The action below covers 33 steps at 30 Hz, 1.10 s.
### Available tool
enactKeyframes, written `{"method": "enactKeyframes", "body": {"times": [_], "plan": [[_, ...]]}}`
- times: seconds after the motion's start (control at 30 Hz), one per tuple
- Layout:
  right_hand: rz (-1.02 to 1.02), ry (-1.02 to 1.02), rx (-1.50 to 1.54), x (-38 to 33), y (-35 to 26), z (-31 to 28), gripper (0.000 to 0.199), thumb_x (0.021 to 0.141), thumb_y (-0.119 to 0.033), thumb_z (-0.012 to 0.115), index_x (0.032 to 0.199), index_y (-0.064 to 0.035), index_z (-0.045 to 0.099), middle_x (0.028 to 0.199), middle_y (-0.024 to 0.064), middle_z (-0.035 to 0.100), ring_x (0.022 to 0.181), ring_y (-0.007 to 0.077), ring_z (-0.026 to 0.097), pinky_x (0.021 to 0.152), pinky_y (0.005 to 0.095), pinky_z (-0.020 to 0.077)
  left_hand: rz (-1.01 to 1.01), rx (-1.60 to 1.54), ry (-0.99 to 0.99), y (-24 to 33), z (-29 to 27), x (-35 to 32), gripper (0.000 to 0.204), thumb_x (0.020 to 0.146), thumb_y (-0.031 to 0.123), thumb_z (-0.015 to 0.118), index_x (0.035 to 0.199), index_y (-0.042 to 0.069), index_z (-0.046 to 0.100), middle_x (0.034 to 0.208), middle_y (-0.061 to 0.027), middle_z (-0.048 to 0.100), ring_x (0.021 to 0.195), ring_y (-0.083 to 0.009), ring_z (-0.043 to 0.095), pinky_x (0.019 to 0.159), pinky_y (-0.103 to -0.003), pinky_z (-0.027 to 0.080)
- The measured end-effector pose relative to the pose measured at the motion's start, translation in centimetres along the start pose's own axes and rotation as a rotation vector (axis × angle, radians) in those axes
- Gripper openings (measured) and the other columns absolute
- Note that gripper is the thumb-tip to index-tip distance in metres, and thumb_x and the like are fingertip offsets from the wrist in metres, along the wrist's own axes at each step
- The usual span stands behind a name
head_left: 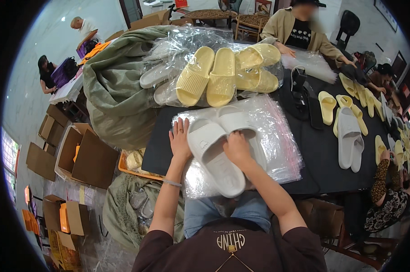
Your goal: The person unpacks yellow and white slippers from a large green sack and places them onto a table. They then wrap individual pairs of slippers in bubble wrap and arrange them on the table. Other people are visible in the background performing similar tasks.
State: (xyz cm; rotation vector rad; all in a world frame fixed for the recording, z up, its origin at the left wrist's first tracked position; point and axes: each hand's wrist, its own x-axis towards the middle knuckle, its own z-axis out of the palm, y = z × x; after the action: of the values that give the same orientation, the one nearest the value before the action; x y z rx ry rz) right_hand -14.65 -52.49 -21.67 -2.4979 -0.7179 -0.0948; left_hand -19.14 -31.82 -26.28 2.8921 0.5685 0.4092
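Observation:
A pair of pale grey slide slippers [223,170] lies over a stack of clear plastic bags [277,149] right in front of me. My right hand [237,147] is closed at the inner edges of the two slippers, its fingertips partly hidden by a strap. Beside the left slipper, my left hand [180,138] rests on the bags with its fingers stretched out and nothing in them. Just beyond the stack are bagged yellow slippers [223,77], several of them, on a pile of clear plastic.
A big green sack [116,90] bulges at the table's left. Loose grey slippers [347,136] and yellow slippers [327,106] lie on the black tabletop [309,167] at right. A co-worker [300,31] handles plastic bags across the table. Cardboard boxes [94,156] stand on the left floor.

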Motion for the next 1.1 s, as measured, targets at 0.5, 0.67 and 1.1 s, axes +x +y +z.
{"method": "enactKeyframes", "body": {"times": [0.5,0.67,1.1], "plan": [[0.185,0.172,-0.081,-0.6,8.4,-4.3,0.039,0.078,-0.021,0.059,0.103,0.0096,0.054,0.11,0.0233,0.055,0.106,0.0389,0.05,0.09,0.0473,0.0424,0.003,-0.123,0.121,1.0,-1.5,-0.4,0.078,0.082,0.055,0.056,0.137,0.004,0.037,0.146,-0.0185,0.03,0.137,-0.0333,0.024,0.108,-0.052,0.021],[0.152,0.189,-0.104,-0.6,9.2,-3.7,0.04,0.081,-0.023,0.058,0.105,0.0089,0.052,0.11,0.0256,0.055,0.104,0.0421,0.05,0.091,0.0479,0.0411,0.174,-0.569,0.534,2.9,-8.3,-2.6,0.021,0.079,0.011,0.069,0.099,0.003,0.065,0.108,-0.014,0.06,0.111,-0.0329,0.053,0.094,-0.043,0.041],[0.172,0.187,-0.073,-0.7,9.6,-3.5,0.044,0.077,-0.02,0.058,0.109,0.0096,0.05,0.112,0.027,0.053,0.106,0.0426,0.049,0.092,0.0477,0.0406,0.936,-1.158,1.366,10.8,-28.9,-16.2,0.02,0.091,0.024,0.052,0.106,0.01,0.055,0.096,-0.0006,0.048,0.095,-0.0182,0.046,0.079,-0.036,0.039]]}}
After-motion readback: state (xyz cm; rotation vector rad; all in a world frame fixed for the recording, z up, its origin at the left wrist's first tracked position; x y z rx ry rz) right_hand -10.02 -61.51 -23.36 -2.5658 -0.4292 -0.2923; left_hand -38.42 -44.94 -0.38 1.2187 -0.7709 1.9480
